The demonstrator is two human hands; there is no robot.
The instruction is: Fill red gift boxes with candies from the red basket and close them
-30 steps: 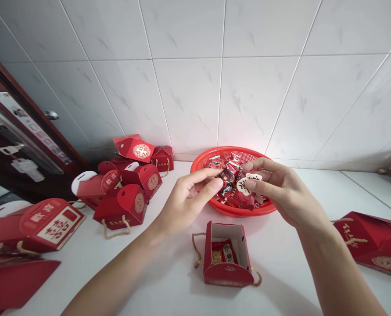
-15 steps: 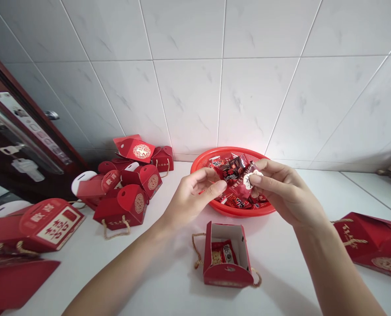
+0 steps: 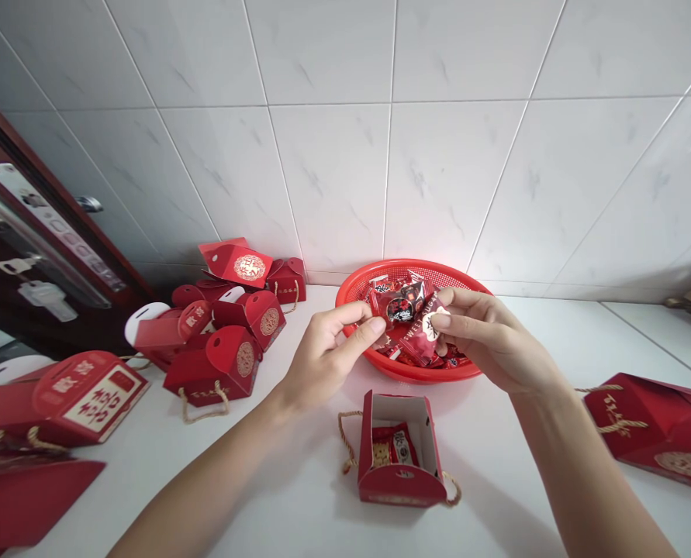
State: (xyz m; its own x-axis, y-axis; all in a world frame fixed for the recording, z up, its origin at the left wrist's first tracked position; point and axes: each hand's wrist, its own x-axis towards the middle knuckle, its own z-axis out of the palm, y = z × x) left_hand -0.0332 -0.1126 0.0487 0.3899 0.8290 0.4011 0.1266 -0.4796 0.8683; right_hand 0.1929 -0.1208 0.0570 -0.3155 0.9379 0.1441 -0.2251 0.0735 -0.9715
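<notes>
My right hand pinches a dark red wrapped candy with "SWEET SUGAR" lettering between thumb and fingers, above the red basket. Beside it, my left hand has its fingers curled at the left end of a wrapped candy with a black label. The exact contact there is partly hidden by the thumb. More wrapped candies lie in the basket. Just in front of both hands stands an open red gift box with rope handles. Inside it lies a small red packet.
Several red gift boxes stand in a group at the left. Another red gift box lies at the right edge. Behind the white counter rises a tiled wall. A dark door with keys is at far left.
Both hands have shifted slightly left over the basket. The SWEET SUGAR candy has moved left and down with my right hand. More of the black-labelled candy shows between the hands.
</notes>
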